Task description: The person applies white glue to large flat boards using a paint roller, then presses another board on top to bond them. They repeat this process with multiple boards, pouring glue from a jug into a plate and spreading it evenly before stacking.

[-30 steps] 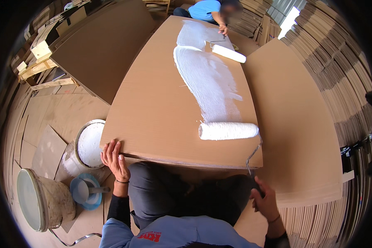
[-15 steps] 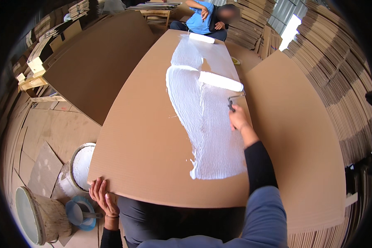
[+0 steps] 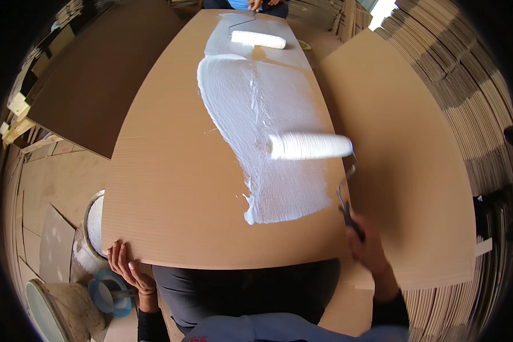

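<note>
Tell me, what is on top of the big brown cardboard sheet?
On the cardboard sheet lie a wide band of wet white paste and two white rollers: one held by the right hand, another at the far end. What lies beneath the sheet is mostly hidden.

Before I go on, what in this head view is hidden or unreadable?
- Right hand: grip on the roller handle blurred by motion.
- Co-worker's hands: cut off by the top edge.
- White bucket: mostly hidden under the cardboard sheet.
- Left hand: fingertips tucked under the sheet's edge.
</note>
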`<act>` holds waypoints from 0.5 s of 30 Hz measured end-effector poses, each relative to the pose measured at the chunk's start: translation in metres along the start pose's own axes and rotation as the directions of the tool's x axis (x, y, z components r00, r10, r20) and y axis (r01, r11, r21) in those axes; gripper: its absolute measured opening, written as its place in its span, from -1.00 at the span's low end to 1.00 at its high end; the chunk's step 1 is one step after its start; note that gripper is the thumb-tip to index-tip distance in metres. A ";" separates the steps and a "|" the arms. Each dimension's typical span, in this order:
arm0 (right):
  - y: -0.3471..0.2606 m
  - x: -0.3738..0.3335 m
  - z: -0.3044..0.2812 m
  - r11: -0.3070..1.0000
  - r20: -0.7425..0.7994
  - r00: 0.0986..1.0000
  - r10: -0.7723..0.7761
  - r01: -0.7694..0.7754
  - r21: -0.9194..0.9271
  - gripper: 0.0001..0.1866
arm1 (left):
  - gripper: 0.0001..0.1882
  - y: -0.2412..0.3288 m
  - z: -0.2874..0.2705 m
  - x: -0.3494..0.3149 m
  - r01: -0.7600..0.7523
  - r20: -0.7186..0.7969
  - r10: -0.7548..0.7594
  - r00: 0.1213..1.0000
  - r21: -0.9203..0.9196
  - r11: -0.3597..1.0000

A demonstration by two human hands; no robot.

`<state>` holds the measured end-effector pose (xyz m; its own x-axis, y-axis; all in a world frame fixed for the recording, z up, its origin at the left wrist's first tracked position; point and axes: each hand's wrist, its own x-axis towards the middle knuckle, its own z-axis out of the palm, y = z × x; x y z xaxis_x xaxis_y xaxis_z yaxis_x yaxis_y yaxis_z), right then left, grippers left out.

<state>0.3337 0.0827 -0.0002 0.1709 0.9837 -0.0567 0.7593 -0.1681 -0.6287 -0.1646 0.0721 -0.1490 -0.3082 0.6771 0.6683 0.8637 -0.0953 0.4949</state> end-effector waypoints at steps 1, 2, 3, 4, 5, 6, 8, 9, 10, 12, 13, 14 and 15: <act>-0.004 -0.038 -0.001 0.996 -0.007 0.996 0.088 -0.088 0.019 -0.60 | -0.47 0.000 0.000 0.001 -0.008 0.002 0.008 1.000 -0.014 1.000; -0.009 -0.066 0.001 0.961 0.006 0.962 0.274 -0.274 0.026 -0.60 | -0.47 0.000 -0.001 0.001 -0.007 0.017 0.007 1.000 -0.019 1.000; -0.016 -0.093 0.004 0.954 -0.005 0.956 0.293 -0.293 0.064 -0.60 | -0.46 0.000 -0.002 0.001 -0.003 0.026 0.004 1.000 -0.022 1.000; -0.015 -0.097 0.007 0.937 -0.004 0.938 0.347 -0.347 0.038 -0.60 | -0.46 0.000 -0.003 0.001 -0.002 0.030 0.002 1.000 -0.014 1.000; -0.016 -0.100 0.010 0.949 -0.011 0.949 0.316 -0.316 0.023 -0.60 | -0.46 0.000 -0.003 0.000 0.010 0.044 -0.009 0.999 -0.022 1.000; -0.018 -0.097 0.013 0.977 -0.072 0.974 0.215 -0.214 0.017 -0.60 | -0.46 0.000 -0.004 0.000 0.020 0.051 -0.019 0.999 -0.018 1.000; -0.007 -0.044 0.014 0.988 -0.098 0.988 0.123 -0.131 -0.083 -0.62 | -0.46 -0.001 -0.006 0.000 0.026 0.075 -0.026 0.997 -0.002 1.000; -0.003 -0.012 0.014 0.998 -0.128 0.992 0.002 -0.010 -0.060 -0.63 | -0.45 -0.001 -0.008 0.000 0.024 0.089 -0.025 0.996 0.011 1.000; 0.001 0.033 0.015 0.999 -0.124 0.992 0.032 -0.034 -0.021 -0.64 | -0.45 -0.002 -0.010 -0.001 0.028 0.106 -0.032 0.994 0.040 0.999; 0.002 0.128 0.016 0.994 -0.097 0.994 0.046 -0.036 0.104 -0.63 | -0.46 -0.003 -0.013 0.000 0.018 0.127 -0.023 0.992 0.042 0.999; 0.000 0.177 0.016 0.977 -0.055 0.995 0.084 -0.072 0.203 -0.62 | -0.46 -0.003 -0.013 0.000 0.015 0.129 -0.020 0.991 0.044 0.999; -0.003 0.224 0.020 0.971 -0.066 0.996 0.060 -0.043 0.236 -0.60 | -0.47 -0.002 -0.014 0.001 0.021 0.131 -0.028 0.991 0.058 0.998; -0.008 0.269 0.024 0.975 -0.068 0.995 0.068 -0.052 0.217 -0.59 | -0.47 -0.001 -0.013 0.001 0.012 0.122 -0.023 0.992 0.089 0.996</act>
<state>0.3585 0.3505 -0.0289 0.2643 0.9633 -0.0468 0.5951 -0.2011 -0.7781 -0.1710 0.0639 -0.1417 -0.2767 0.7633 0.5838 0.8919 -0.0221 0.4516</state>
